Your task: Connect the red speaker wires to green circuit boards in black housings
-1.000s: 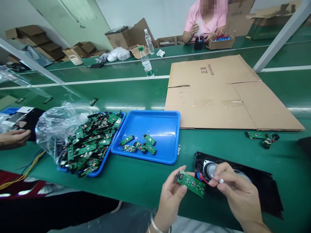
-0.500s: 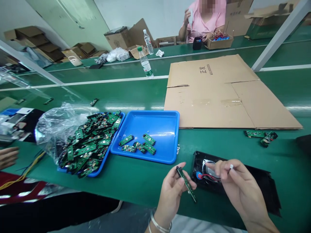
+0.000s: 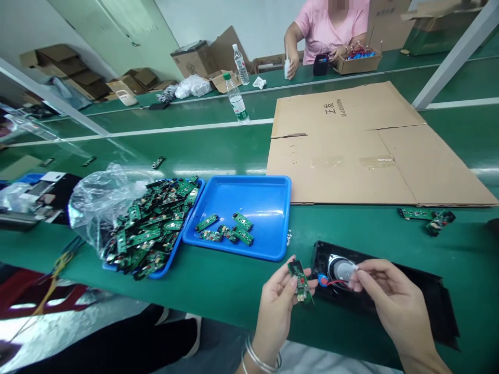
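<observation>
Between the thumb and fingers of my left hand [image 3: 276, 296] is a green circuit board [image 3: 298, 278], its component side with a red part turned up. My right hand [image 3: 393, 296] pinches a small white connector [image 3: 355, 267] at its fingertips, above the black casing [image 3: 324, 253]. Inside that casing sits a round speaker [image 3: 342, 269], partly hidden by my right fingers. Beside the speaker is a blue part [image 3: 323, 280] with a red wire [image 3: 336, 282] running toward my right fingers. The two hands are apart.
Several boards lie in a blue tray [image 3: 249, 187]. A heaped tray of boards [image 3: 156, 228] with a plastic bag [image 3: 105, 202] stands left. Flattened cardboard [image 3: 343, 150] lies behind the casing, two boards [image 3: 440, 222] to the right. Across the bench sits a person [image 3: 331, 31].
My left hand has turned the board so its component face shows. My right hand has tilted, bringing the white connector left and lower over the speaker. The person opposite has lowered a white bottle to the bench.
</observation>
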### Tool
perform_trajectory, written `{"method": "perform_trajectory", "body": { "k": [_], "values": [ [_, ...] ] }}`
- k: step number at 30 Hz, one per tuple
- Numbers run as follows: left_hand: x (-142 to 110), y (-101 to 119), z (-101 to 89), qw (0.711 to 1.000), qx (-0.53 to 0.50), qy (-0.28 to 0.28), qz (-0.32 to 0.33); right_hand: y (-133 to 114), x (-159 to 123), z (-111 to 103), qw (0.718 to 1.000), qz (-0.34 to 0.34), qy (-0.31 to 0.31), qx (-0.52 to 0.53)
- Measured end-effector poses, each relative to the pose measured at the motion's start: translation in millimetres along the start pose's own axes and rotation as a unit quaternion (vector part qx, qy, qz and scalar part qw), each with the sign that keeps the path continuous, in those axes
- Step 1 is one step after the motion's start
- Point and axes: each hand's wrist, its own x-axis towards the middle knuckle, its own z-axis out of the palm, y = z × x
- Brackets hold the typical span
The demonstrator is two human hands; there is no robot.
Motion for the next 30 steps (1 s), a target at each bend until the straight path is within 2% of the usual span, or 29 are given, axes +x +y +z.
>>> {"method": "perform_trajectory", "body": {
  "k": [6, 13, 15, 19, 22, 26, 30],
  "values": [
    [0, -3, 4.2, 0.998, -0.006, 0.038, 0.048, 3, 0, 3, 0.987, -0.088, -0.032, -0.133],
    [-1, -3, 12.1, 0.997, -0.049, 0.022, 0.056, 6, 1, 7, 0.961, -0.172, -0.05, -0.211],
    [-2, -6, 14.8, 0.997, -0.035, 0.024, 0.069, 3, -1, 12, 0.945, -0.225, -0.048, -0.231],
    [-7, -12, 20.9, 0.994, 0.045, 0.017, 0.096, -1, -7, 28, 0.895, -0.349, -0.043, -0.273],
    [-9, -16, 23.3, 0.991, 0.094, 0.009, 0.096, -1, -7, 32, 0.876, -0.379, -0.044, -0.295],
    [-5, -17, 20.1, 0.989, 0.107, -0.005, 0.1, 1, 5, 15, 0.851, -0.397, -0.026, -0.343],
    [-2, -16, 19.3, 0.984, 0.113, 0.027, 0.131, 3, 16, -6, 0.828, -0.391, 0.033, -0.4]
  ]
}}
